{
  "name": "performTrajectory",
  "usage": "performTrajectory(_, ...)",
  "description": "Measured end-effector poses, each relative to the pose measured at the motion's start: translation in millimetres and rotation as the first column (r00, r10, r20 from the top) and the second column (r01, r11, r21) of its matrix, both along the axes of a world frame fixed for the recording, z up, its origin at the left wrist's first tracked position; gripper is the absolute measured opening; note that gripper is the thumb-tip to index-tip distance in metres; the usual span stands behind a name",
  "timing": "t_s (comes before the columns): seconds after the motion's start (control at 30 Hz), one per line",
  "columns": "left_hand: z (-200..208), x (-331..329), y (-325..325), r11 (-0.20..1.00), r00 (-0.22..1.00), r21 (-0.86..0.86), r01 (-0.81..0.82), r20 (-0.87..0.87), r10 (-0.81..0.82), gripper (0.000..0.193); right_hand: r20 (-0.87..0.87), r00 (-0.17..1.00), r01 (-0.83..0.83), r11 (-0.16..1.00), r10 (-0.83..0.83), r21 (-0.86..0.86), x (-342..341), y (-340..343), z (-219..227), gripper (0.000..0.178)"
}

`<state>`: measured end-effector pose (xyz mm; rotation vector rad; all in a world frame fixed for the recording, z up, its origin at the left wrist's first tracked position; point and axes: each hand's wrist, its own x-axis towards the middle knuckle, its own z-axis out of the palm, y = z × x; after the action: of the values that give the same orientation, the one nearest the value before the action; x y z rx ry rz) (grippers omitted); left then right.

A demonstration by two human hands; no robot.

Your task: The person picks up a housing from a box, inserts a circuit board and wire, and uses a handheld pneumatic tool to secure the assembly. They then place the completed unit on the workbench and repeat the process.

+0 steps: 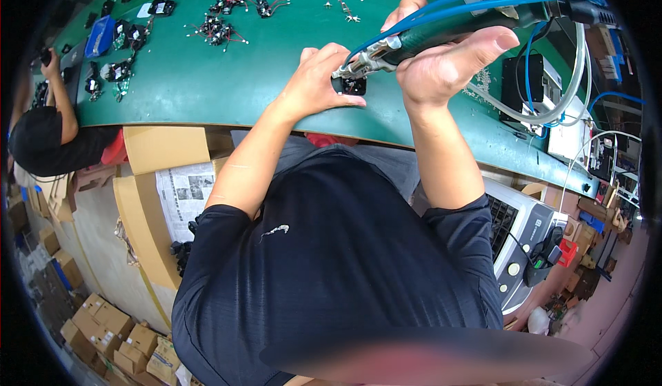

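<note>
My right hand is wrapped round a green power screwdriver with a metal nose, its thumb stretched along the body. Blue tubes and a black cable run off the tool to the right. The nose points down and left, right over a small black square part on the green workbench. My left hand grips that part, with the fingers behind it and the thumb along its near side. The tool's tip hides some of the part, so I cannot tell whether they touch.
Clusters of small black parts with wires lie farther back. A blue tray and more black parts sit at the left, near another person. Tubed equipment stands at the right. An open cardboard box is below the bench edge.
</note>
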<state>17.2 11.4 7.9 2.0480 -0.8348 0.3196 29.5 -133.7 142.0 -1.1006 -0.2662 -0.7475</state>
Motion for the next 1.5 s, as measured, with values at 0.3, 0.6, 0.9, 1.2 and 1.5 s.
performTrajectory(0.3,4,-1,2,1.000,0.999,-0.019,0.003,-0.041,-0.004,0.079,-0.051,0.996,-0.043,0.910,0.070,0.411,-5,11,6,0.080)
performTrajectory(0.6,9,12,8,0.841,0.707,-0.534,-0.083,-0.627,-0.328,0.061,0.262,0.922,-0.228,0.947,0.285,-0.226,22,-85,96,0.094)
performTrajectory(0.9,49,170,39,0.887,0.672,-0.404,-0.224,-0.723,-0.160,0.074,-0.111,0.987,0.075,0.945,-0.116,-0.319,-21,-112,31,0.084)
performTrajectory(1.2,11,276,57,0.734,0.877,0.556,-0.390,-0.018,0.481,0.086,0.622,0.687,0.727,0.348,-0.375,-0.592,-49,-99,41,0.047)
performTrajectory(1.5,73,45,134,0.871,0.803,-0.241,-0.429,0.339,0.490,0.027,0.031,0.995,0.004,0.271,0.095,-0.962,50,30,-95,0.028)
